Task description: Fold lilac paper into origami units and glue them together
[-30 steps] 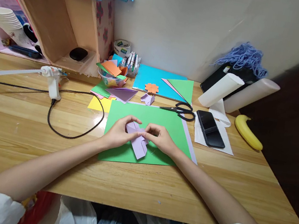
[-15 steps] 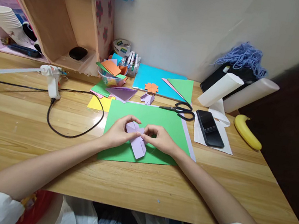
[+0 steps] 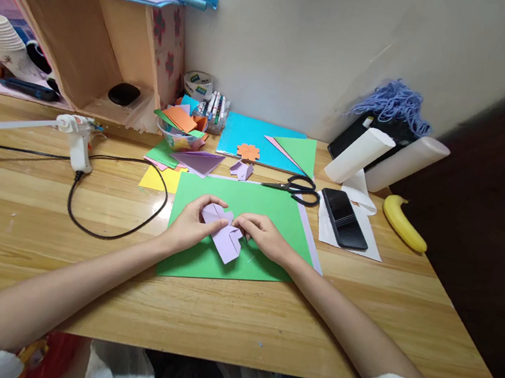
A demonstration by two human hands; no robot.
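A folded light purple paper point(image 3: 226, 247) is held tilted over a large green sheet point(image 3: 278, 210). My left hand point(image 3: 195, 224) pinches its upper left part, thumb on top and fingers behind. Close to the paper's right edge is my right hand point(image 3: 260, 235), its fingers drawn together; whether the fingertips grip a bit of the paper is too small to tell. Beyond the hands, a small folded purple piece point(image 3: 241, 170) and black-handled scissors point(image 3: 298, 190) lie at the green sheet's far edge.
A glue gun point(image 3: 76, 141) and its looping cable point(image 3: 111, 237) lie left. Behind are a bowl of paper scraps point(image 3: 178, 135), an orange paper flower point(image 3: 248, 152) and a blue sheet point(image 3: 262, 135). A phone point(image 3: 343, 219) and banana point(image 3: 404, 223) are right.
The right fingers have shifted off the middle of the purple paper to its right edge, and a notched flap there now shows. The whole view has shifted slightly.
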